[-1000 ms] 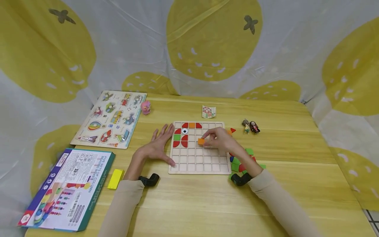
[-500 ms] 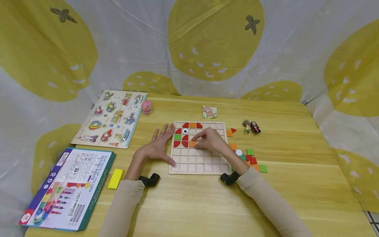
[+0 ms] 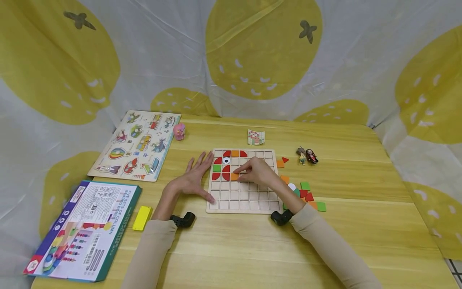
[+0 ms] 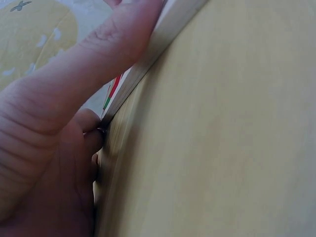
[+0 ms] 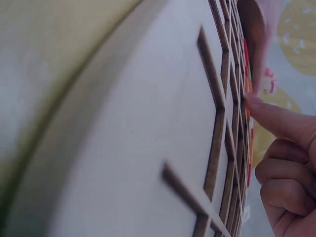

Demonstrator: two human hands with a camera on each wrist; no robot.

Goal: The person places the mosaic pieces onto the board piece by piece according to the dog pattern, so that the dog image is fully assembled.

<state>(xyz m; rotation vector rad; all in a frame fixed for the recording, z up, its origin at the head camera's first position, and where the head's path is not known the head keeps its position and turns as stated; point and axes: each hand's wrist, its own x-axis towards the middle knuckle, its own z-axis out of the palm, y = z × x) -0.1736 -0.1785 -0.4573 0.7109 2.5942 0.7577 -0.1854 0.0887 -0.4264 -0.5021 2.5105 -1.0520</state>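
Note:
A wooden grid board (image 3: 244, 205) lies on the table, with red quarter-round tiles, a green square (image 3: 217, 167) and a white eye tile (image 3: 226, 160) in its upper left cells. My left hand (image 3: 191, 179) spreads along the board's left edge, thumb at the near corner; the left wrist view shows that thumb (image 4: 113, 42) against the board's side. My right hand (image 3: 258, 172) reaches over the grid, its thumb and forefinger at an orange square tile (image 3: 234, 177) beside a red piece. In the right wrist view a fingertip (image 5: 254, 98) touches the orange tile and other fingers are curled.
Loose tiles (image 3: 305, 186) in green, red and orange lie right of the board. A small pattern card (image 3: 256, 137) and two figurines (image 3: 311, 156) are behind. Left stand a picture puzzle (image 3: 136, 145), a pink toy (image 3: 179, 131), a yellow block (image 3: 142, 218) and a box (image 3: 84, 230).
My right hand has moved left across the board, bringing the orange tile from above the middle into a cell beside the red pieces. The left hand keeps its place.

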